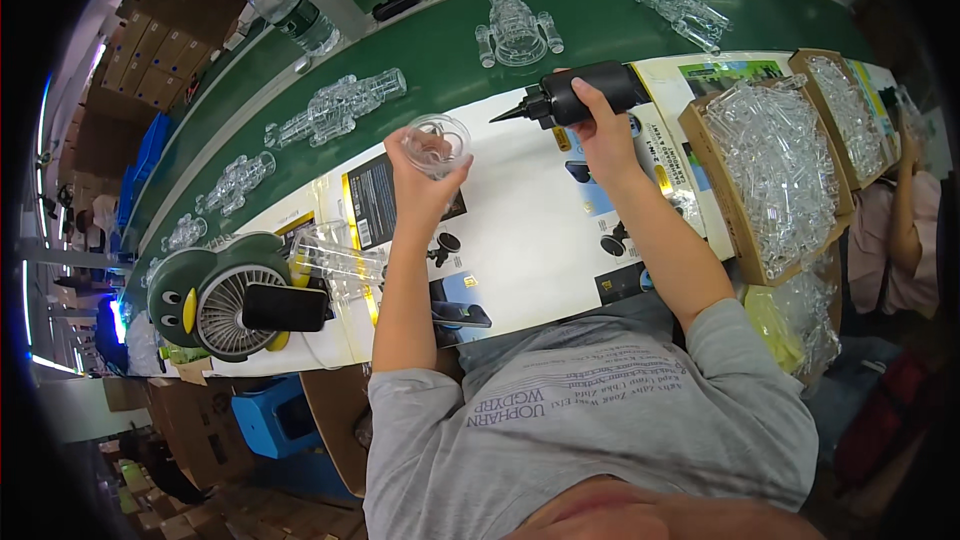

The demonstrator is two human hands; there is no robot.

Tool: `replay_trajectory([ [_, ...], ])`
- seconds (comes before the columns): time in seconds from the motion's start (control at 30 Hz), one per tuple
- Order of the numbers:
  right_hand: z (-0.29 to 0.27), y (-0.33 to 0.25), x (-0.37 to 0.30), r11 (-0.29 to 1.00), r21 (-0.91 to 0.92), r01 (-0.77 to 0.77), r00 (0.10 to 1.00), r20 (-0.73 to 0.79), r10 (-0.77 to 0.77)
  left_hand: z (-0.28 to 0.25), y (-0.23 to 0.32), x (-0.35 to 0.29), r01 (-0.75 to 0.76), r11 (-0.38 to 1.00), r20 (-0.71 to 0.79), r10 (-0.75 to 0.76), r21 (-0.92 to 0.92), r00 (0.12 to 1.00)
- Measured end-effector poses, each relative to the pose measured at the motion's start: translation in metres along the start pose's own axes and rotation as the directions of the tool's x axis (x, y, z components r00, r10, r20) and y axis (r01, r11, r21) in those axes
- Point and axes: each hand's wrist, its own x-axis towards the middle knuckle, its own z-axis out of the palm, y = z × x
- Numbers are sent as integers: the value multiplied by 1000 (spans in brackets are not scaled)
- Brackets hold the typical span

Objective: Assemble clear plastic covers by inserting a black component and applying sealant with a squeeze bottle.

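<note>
My left hand [418, 185] is closed around a clear, round cup-like plastic part [452, 132], its round opening facing up. In my right hand [603, 140] is a black nozzle bottle [618, 86], lying on its side with the fingers wrapped round it. The bottle's thin pointed tip aims left at the clear part, a short gap away from it. Both hands are above the white cardboard work surface [520, 240]. Beyond them, a clear plastic figure-like assembly [517, 32] stands on the green belt [440, 50].
More clear assemblies [345, 105] lie along the belt. Open cartons of small clear parts [775, 170] stand at right, near a co-worker's arm [905, 205]. Left are clear plastic pieces [335, 258], a green fan [225, 305] and a phone [285, 308]. A water bottle [290, 15] lies far left.
</note>
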Motion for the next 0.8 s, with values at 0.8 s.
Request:
replay_trajectory([
  [0.8,9,16,-19,938,-218,269,952,206,-225,3,-10,-5,-460,791,-17,509,402,860],
])
